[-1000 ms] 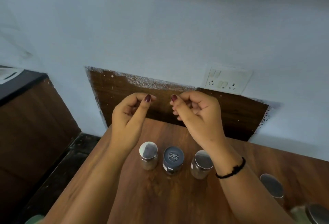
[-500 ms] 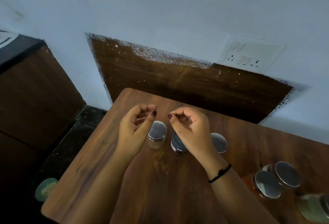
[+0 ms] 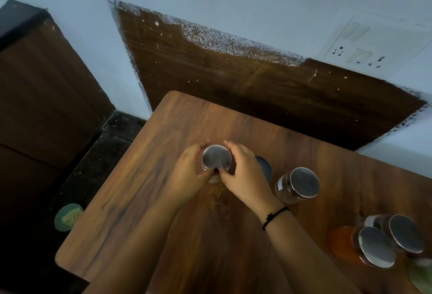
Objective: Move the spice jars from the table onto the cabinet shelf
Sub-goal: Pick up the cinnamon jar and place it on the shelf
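Head view: over the wooden counter (image 3: 140,188), left hand (image 3: 190,172) and right hand (image 3: 245,176) curl round one upright spice jar (image 3: 216,160) from either side. It stands between them, equally close to both.

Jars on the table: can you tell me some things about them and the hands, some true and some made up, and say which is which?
1. The left hand and the right hand both hold one jar. True.
2. The black band is on the left wrist. False: it is on the right wrist.
3. An orange jar stands on the table, off to the right. True.
4. The table is white. False: it is brown wood.
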